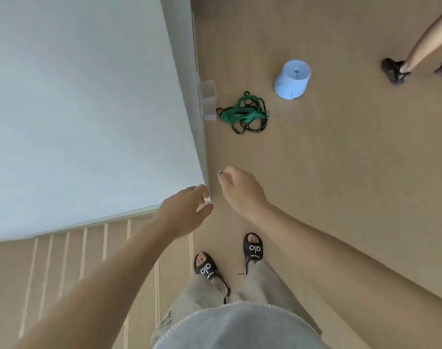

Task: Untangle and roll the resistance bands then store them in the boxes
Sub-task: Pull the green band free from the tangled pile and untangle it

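Note:
A tangled heap of green and black resistance bands (244,113) lies on the wooden floor ahead of me, beside the wall. Two clear plastic boxes (209,100) stand against the wall just left of the heap. My left hand (187,210) reaches forward near the wall's corner, fingers relaxed, holding nothing. My right hand (240,187) hangs forward with fingers loosely curled and empty. Both hands are well short of the bands.
A white wall (89,109) fills the left side, its corner close to my left hand. A light blue bucket-shaped object (293,79) stands on the floor beyond the bands. Another person's legs and dark shoes (396,69) are at the far right. My sandalled feet (230,258) are below.

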